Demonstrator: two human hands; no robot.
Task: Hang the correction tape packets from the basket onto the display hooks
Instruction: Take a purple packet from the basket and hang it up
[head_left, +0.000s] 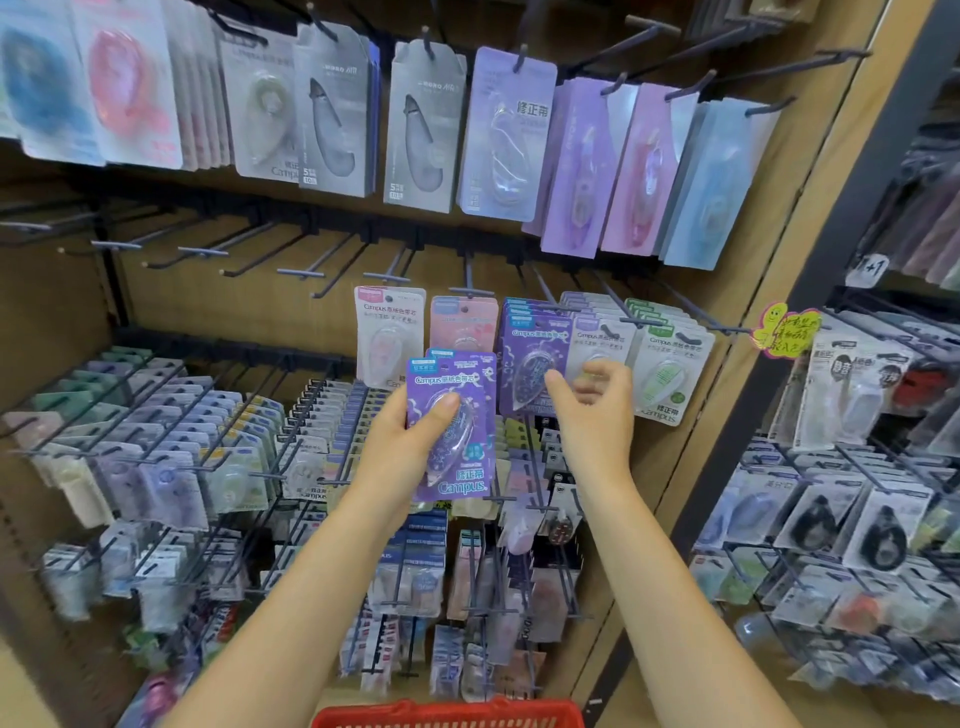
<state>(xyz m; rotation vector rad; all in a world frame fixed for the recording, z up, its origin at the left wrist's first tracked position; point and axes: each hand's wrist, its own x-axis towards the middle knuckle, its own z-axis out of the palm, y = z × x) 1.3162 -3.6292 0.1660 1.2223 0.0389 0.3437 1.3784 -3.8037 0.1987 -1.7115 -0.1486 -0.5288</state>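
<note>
Across the middle of the frame hang matching purple packets (535, 358), just right of the upright purple packets (451, 426) gripped by the left hand (410, 436); the nearer right hand (592, 400), loosely open, holds nothing.

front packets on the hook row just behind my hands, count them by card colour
white card packets: 3
pink card packet: 1
purple card packet: 1
total: 5

Both forearms (291, 597) are bare to the frame edge, without sleeves, watch or rings.
</note>
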